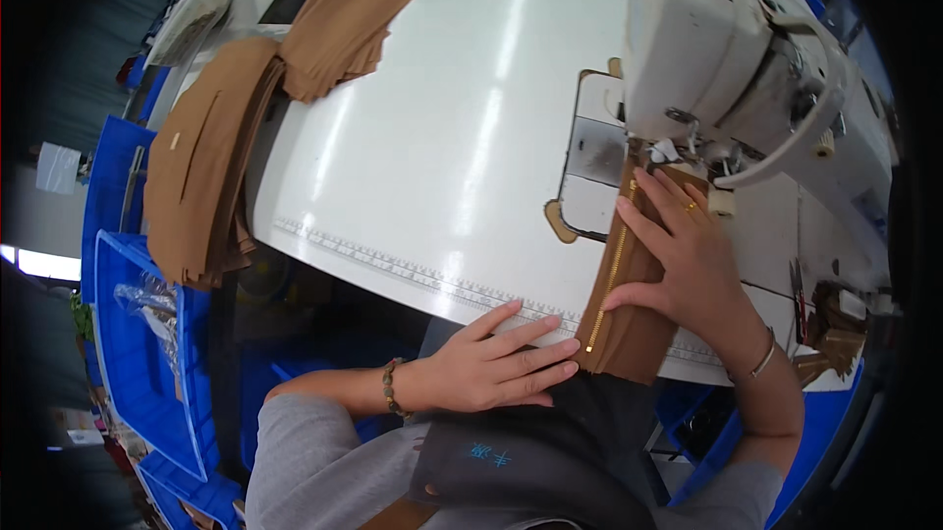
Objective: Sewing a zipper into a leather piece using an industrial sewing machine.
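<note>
My right hand [688,265] lies with fingers spread on a brown fabric strip [645,343] that carries a gold zipper [618,253]. Its fingertips are close to the presser foot area of a white sewing machine [707,49], where the strip's far end is partly hidden. My left hand [491,363] has its fingers stretched out over the table's front edge and printed ruler [413,263], fingertips at or beside the strip's near left corner. Left of the machine's needle area, a metal plate [594,162] is set into the white tabletop [452,98].
Stacks of brown cut pieces [201,167] [339,29] lie at the table's left and back. Blue bins [152,383] stand at the left, one with clear plastic [157,324]. Scissors [798,304] and brown scraps [835,334] are at the right.
</note>
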